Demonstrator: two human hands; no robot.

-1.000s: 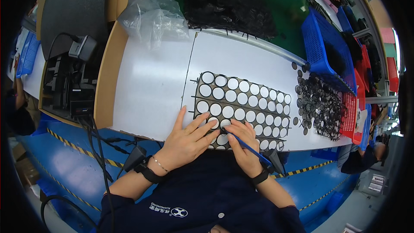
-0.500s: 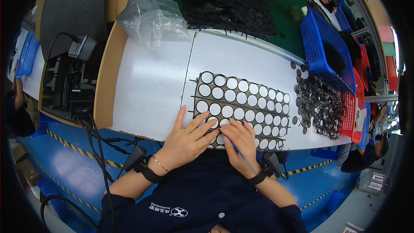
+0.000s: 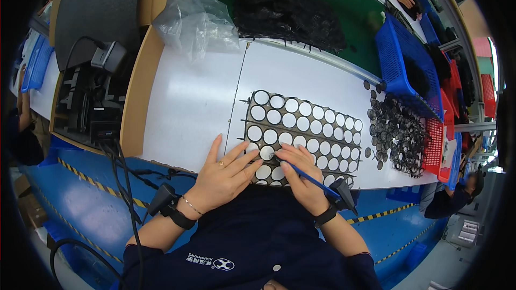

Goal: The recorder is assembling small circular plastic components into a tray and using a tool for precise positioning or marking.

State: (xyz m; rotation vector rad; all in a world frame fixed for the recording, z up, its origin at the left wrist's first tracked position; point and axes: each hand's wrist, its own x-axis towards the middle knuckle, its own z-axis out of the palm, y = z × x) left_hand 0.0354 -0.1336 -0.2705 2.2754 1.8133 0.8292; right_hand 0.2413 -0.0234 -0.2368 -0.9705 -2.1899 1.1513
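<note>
A dark tray-like sheet (image 3: 279,130) with rows of round white discs (image 3: 290,121) lies on the white table in front of me. My left hand (image 3: 224,178) is spread flat at its near left corner, fingertips on the discs and holding nothing. My right hand (image 3: 301,174) is closed round a slim blue pen-shaped tool (image 3: 309,175), its dark tip beside a white disc (image 3: 267,153). The tool slants from that tip back toward my right wrist. Whether the tip touches the disc cannot be made out. My hands hide part of the near rows.
Loose dark rings and discs (image 3: 398,134) are heaped to the right, by a blue basket (image 3: 395,59) and a red basket (image 3: 434,145). A cardboard box (image 3: 141,102) with devices and cables stands left. Clear plastic bags (image 3: 196,24) and a dark bundle (image 3: 287,16) lie at the back.
My left hand has shifted slightly left. The blue tool in my right hand has tilted lower toward the right, and its tip now shows between my hands.
</note>
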